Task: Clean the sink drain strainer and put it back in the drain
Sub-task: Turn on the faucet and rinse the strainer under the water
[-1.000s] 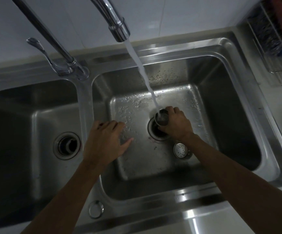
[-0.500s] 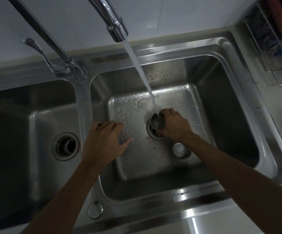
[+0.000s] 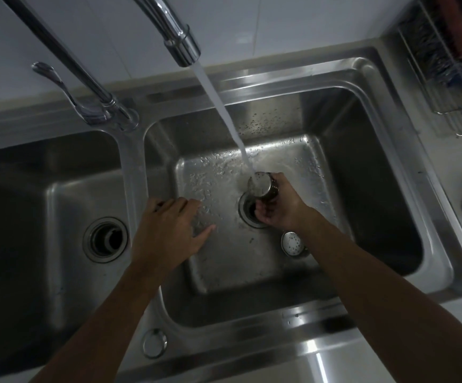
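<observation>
**Strainer rinsed over open drain.** A strainer [image 3: 261, 186] is held under running water [image 3: 218, 106] just above the far edge of the drain [image 3: 247, 217] of a steel sink [image 3: 252, 352]. The drain is left open. The step in hand is judged to be the rinse, with the refitting not yet done.

The rinse would be done best with the strainer turned slowly in the stream, so that every perforated side is flushed. It should be kept directly over the drain, so that loosened dirt is carried down and not spread across the basin. A firm grip is advised, since wet steel is likely to slip.

Nearest the viewer and left of the drain, the left hand [image 3: 169, 230] is held palm down with fingers relaxed and slightly spread. Nothing is held in it, and whether the sink is touched cannot be told. Just right of the drain, a round perforated cap [image 3: 293, 243] is seen lying on the sink floor.

Over the drain, the right hand [image 3: 282, 208] is curled round the strainer's wall with the palm turned partly up. The strainer is tipped so that one round end is struck by the stream. Beyond the drain, the tap [image 3: 181, 45] is seen running.
</observation>
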{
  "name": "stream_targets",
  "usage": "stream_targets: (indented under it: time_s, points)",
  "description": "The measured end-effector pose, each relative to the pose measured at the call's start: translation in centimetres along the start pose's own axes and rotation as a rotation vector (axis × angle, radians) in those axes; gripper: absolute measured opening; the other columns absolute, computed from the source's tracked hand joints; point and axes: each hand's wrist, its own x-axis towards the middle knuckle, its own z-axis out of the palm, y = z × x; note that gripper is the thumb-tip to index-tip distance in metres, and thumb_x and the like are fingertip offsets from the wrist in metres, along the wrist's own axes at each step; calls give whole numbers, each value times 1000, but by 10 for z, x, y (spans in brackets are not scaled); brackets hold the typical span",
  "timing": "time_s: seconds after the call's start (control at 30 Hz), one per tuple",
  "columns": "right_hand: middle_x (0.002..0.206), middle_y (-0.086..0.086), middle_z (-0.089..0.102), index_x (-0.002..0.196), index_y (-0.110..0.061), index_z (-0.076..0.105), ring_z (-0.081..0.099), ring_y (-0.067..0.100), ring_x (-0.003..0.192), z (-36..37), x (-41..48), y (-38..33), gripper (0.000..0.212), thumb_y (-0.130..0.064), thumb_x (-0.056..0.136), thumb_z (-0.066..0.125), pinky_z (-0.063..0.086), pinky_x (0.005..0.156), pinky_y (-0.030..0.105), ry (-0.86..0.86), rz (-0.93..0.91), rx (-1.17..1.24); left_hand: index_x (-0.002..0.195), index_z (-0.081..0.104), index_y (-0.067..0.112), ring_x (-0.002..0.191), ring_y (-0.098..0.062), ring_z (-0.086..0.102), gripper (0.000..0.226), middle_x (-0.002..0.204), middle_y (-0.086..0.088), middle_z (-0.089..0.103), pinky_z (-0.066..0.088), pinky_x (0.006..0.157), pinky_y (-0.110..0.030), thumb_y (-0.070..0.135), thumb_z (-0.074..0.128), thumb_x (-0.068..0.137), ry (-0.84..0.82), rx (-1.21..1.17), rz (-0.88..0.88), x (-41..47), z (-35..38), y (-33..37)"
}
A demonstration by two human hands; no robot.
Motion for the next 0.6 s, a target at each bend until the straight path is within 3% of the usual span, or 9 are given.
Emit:
stream_targets:
  time_s: [0.17, 0.27, 0.33, 0.43, 0.53, 0.6]
  points:
    - [84, 12, 67, 113, -2, 68, 63, 20, 77, -3, 1, 8, 69, -60, 77, 68, 56, 75, 31, -127, 99, 74, 114, 69, 20, 84, -22, 70, 59, 97, 1, 76, 45, 90, -44, 70, 50, 90, 1, 1, 2, 1, 0, 0]
    - [93, 11, 71, 116, -3, 69, 68, 22, 84, -12, -6, 14, 74, -66, 76, 71, 60, 81, 37, -91, 57, -154, 115, 69, 21, 86, -21, 70, 59, 99, 2, 76, 44, 91, -44, 71, 49, 90, -14, -1, -1, 1, 2, -1]
    - [98, 9, 75, 116, -5, 70, 73, 24, 90, -20, -8, 16, 70, -61, 75, 79, 64, 83, 42, 105, -164, -501, 115, 68, 21, 87, -21, 70, 59, 100, 2, 76, 44, 92, -44, 71, 49, 90, -15, 4, -8, 1, 2, -1]
    - [114, 3, 66, 125, -11, 63, 65, 20, 101, -28, -1, 11, 72, -45, 68, 90, 54, 77, 23, 372, -635, -1028, 116, 68, 22, 88, -21, 70, 59, 101, 2, 75, 44, 93, -44, 71, 48, 91, -31, 10, -7, 1, 2, -1]
    - [128, 9, 55, 136, -15, 53, 56, 25, 114, -21, 2, 7, 83, -40, 66, 90, 51, 94, 35, 365, -881, -1223, 118, 68, 22, 87, -21, 70, 59, 101, 2, 75, 44, 92, -44, 71, 50, 90, -26, 7, -2, 1, 0, -1]
    - [129, 7, 54, 137, -16, 51, 55, 27, 117, -16, -1, 13, 82, -40, 68, 88, 52, 94, 39, 289, -946, -1332, 118, 68, 22, 87, -22, 70, 59, 100, 2, 75, 45, 91, -44, 71, 50, 90, -25, 12, -2, 1, -1, 0]
